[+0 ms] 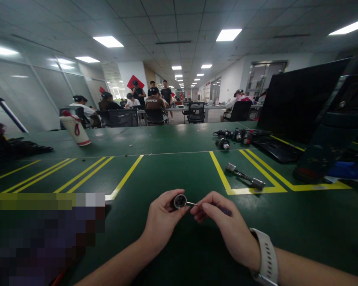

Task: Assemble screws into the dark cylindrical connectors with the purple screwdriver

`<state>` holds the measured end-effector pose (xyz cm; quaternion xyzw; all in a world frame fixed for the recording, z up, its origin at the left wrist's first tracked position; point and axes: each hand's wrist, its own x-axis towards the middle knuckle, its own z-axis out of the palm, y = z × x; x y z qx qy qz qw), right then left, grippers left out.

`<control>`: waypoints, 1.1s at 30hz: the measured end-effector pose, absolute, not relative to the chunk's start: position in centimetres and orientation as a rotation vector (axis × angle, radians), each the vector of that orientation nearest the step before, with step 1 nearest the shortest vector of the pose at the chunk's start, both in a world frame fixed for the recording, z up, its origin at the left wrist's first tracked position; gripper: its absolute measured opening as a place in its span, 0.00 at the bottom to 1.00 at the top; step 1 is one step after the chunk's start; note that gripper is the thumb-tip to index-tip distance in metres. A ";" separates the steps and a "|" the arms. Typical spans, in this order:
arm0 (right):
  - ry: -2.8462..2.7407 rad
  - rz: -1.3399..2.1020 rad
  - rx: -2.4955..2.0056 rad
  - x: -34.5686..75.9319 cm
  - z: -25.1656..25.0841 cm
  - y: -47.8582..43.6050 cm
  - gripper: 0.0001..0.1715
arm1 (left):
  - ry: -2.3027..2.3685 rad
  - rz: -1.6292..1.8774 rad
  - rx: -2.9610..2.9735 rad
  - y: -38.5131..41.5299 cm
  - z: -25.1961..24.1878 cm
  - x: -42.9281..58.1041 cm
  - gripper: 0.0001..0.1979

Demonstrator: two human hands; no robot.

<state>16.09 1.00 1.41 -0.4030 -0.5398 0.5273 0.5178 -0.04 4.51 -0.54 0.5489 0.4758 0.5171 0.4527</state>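
1. The left hand [161,222] pinches a round metal cylinder [179,201] between thumb and fingers, open end toward the viewer.
2. The right hand [229,228] grips a slim tool [191,203] — thumb pressed against fingers — its thin shaft reaching left to the cylinder's right edge.
3. The cylinder is at the near middle of the green table [179,167].
4. Farther right, a double-ended metal part [242,175] lies within yellow tape [219,171].
5. A pale cup [76,130] stands far left.
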 end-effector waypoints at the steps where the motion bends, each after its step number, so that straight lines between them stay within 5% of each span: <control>1: -1.290 1.268 -0.958 16.1 1.3 1.0 0.09 | 1.175 1.278 1.355 4.5 -0.6 0.0 0.18; 9: -1.539 0.994 -1.103 16.0 1.2 0.1 0.10 | 1.186 1.285 1.382 4.4 -0.6 0.1 0.18; 19: -1.323 1.262 -0.953 16.1 1.5 0.7 0.09 | 1.175 1.280 1.339 4.3 -0.4 -0.1 0.18; 33: -1.435 1.160 -1.048 16.0 1.5 0.2 0.10 | 1.217 1.305 1.356 4.3 -0.6 0.1 0.18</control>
